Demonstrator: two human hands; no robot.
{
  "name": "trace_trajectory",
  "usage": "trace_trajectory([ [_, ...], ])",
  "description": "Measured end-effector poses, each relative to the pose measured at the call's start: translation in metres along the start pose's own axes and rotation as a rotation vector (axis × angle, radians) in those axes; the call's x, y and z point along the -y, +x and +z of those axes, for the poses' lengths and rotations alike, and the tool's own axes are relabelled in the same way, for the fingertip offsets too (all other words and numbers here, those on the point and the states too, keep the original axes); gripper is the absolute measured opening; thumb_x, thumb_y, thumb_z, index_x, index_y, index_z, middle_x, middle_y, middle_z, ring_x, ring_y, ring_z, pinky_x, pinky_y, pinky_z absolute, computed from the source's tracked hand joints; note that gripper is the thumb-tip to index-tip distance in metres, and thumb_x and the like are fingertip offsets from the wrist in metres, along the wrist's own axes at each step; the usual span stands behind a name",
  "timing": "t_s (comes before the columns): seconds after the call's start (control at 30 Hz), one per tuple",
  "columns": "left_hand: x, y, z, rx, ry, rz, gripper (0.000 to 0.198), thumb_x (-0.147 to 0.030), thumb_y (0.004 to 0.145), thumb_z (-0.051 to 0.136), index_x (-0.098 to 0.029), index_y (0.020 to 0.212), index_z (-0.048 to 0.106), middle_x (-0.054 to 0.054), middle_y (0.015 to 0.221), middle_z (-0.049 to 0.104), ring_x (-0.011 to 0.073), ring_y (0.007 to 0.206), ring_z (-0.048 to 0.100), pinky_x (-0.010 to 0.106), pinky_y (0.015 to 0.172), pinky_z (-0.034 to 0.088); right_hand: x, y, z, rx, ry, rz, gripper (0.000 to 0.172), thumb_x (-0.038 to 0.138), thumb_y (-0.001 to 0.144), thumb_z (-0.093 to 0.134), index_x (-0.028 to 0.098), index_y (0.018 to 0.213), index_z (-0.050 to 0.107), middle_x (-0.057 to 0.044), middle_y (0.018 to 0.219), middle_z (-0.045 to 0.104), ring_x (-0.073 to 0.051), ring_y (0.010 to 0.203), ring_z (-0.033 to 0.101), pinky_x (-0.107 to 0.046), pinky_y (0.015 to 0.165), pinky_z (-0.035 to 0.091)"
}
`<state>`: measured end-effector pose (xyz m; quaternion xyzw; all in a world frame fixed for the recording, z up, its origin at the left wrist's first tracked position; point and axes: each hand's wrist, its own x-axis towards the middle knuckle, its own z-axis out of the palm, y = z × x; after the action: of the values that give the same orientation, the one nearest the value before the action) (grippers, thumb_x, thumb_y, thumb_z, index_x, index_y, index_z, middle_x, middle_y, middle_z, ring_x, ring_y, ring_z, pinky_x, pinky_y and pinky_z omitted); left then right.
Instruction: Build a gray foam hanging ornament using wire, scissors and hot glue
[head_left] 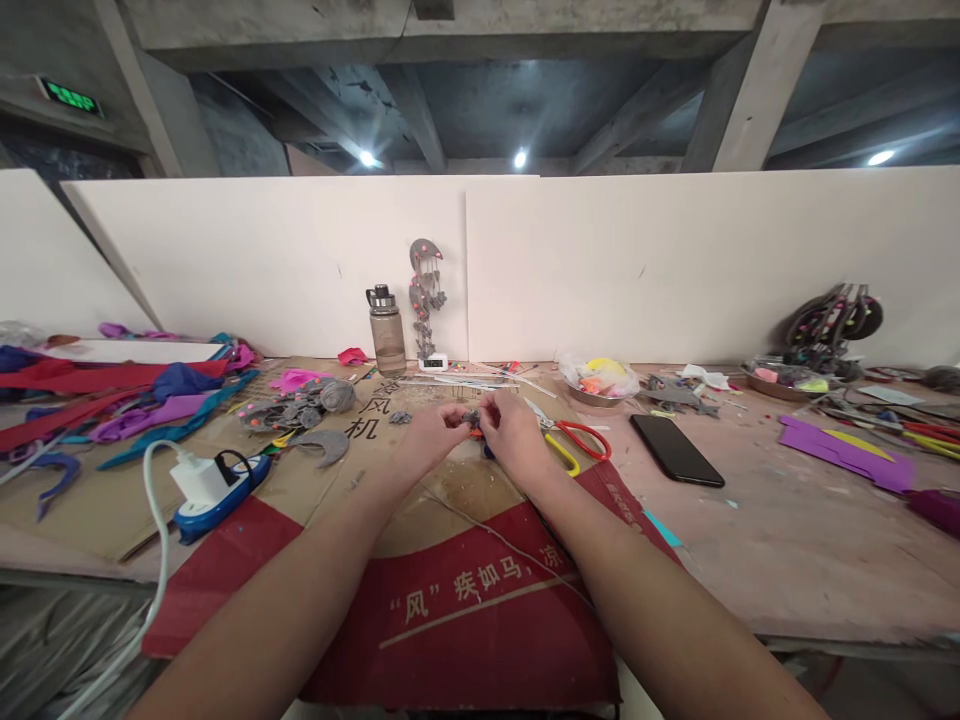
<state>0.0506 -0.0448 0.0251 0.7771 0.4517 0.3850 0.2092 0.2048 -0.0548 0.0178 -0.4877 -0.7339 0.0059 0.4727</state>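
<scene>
A small, fuzzy grey scrap (471, 415) sits right between the two hands, in the middle of the work place, partly hidden by fingers; the left hand (439, 432) pinches it from one side and the right hand (514, 435) pinches it from the other, with both hands' fingertips close together; a bit of orange peeks out just under them; below lies a flat red and tan cardboard sheet (487, 675) with writing on it, and a thin grey string (504, 540) runs across it between the arms; scissors with red and yellow handles (568, 427) lie just beside the right hand, partly behind it; further that way is a flat black phone (675, 452); near the left hand are a flat grey moon shape (337, 447) and a round grey yarn ball (337, 396); behind the hands stand a see-through grey bottle (388, 342) and a small white clock (433, 363).
</scene>
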Motion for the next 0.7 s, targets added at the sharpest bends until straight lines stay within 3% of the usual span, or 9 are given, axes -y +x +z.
trace_trajectory([
  [0.1, -0.001, -0.001, 0.001, 0.003, 0.025, 0.039, 0.017, -0.021, 0.074, 0.052, -0.017, 0.074, 0.068, -0.001, 0.067, 0.063, 0.0128, 0.064, 0.051, 0.024, 0.061, 0.035, 0.000, -0.003, 0.002, 0.068, -0.037, -0.070, 0.013, 0.013, 0.084, 0.048, 0.019, 0.088, 0.059, -0.005, 0.088, 0.064, -0.017, 0.081, 0.055, -0.027, 0.073, 0.039],
  [0.2, 0.001, -0.001, 0.003, 0.003, 0.029, 0.055, 0.017, -0.022, 0.074, 0.053, -0.018, 0.074, 0.069, -0.001, 0.065, 0.062, 0.0129, 0.062, 0.049, 0.025, 0.058, 0.034, -0.001, -0.004, 0.003, 0.084, -0.066, -0.056, 0.012, 0.013, 0.083, 0.048, 0.019, 0.082, 0.059, -0.005, 0.084, 0.063, -0.017, 0.078, 0.054, -0.027, 0.071, 0.038],
  [0.4, 0.014, 0.005, 0.002, -0.039, -0.057, -0.026, 0.013, -0.024, 0.070, 0.057, -0.017, 0.061, 0.063, -0.003, 0.056, 0.052, 0.0109, 0.056, 0.042, 0.025, 0.054, 0.028, 0.002, 0.003, -0.002, -0.010, 0.173, 0.167, 0.009, 0.020, 0.083, 0.048, 0.019, 0.079, 0.056, -0.001, 0.070, 0.060, -0.013, 0.061, 0.053, -0.025, 0.061, 0.040],
  [0.47, 0.021, 0.008, -0.002, -0.060, -0.137, -0.089, 0.016, -0.028, 0.070, 0.059, -0.017, 0.059, 0.059, -0.004, 0.053, 0.048, 0.0096, 0.052, 0.038, 0.024, 0.052, 0.026, 0.005, 0.004, -0.005, 0.073, 0.351, 0.223, 0.012, 0.025, 0.085, 0.046, 0.019, 0.079, 0.056, 0.001, 0.067, 0.059, -0.012, 0.054, 0.052, -0.024, 0.054, 0.040],
  [0.57, 0.032, 0.012, -0.009, -0.097, -0.294, -0.191, 0.025, -0.038, 0.071, 0.063, -0.017, 0.060, 0.057, -0.006, 0.049, 0.042, 0.0077, 0.047, 0.032, 0.023, 0.048, 0.023, 0.011, -0.001, -0.005, 0.360, 0.528, 0.226, 0.018, 0.026, 0.088, 0.043, 0.020, 0.079, 0.058, 0.003, 0.062, 0.057, -0.010, 0.043, 0.047, -0.023, 0.046, 0.037],
  [0.63, 0.038, 0.014, -0.012, -0.108, -0.414, -0.238, 0.029, -0.043, 0.070, 0.065, -0.016, 0.061, 0.057, -0.006, 0.049, 0.042, 0.0068, 0.046, 0.032, 0.023, 0.047, 0.024, 0.015, -0.005, -0.002, 0.538, 0.463, 0.143, 0.026, 0.030, 0.089, 0.044, 0.020, 0.072, 0.062, 0.003, 0.055, 0.055, -0.011, 0.043, 0.046, -0.024, 0.048, 0.038],
  [0.7, 0.042, 0.016, -0.014, -0.098, -0.537, -0.252, 0.034, -0.047, 0.067, 0.069, -0.015, 0.064, 0.058, -0.004, 0.052, 0.047, 0.0060, 0.046, 0.033, 0.022, 0.046, 0.024, 0.018, -0.009, 0.002, 0.568, 0.315, -0.018, 0.031, 0.030, 0.088, 0.051, 0.019, 0.060, 0.061, 0.000, 0.057, 0.058, -0.014, 0.055, 0.053, -0.028, 0.061, 0.043],
])
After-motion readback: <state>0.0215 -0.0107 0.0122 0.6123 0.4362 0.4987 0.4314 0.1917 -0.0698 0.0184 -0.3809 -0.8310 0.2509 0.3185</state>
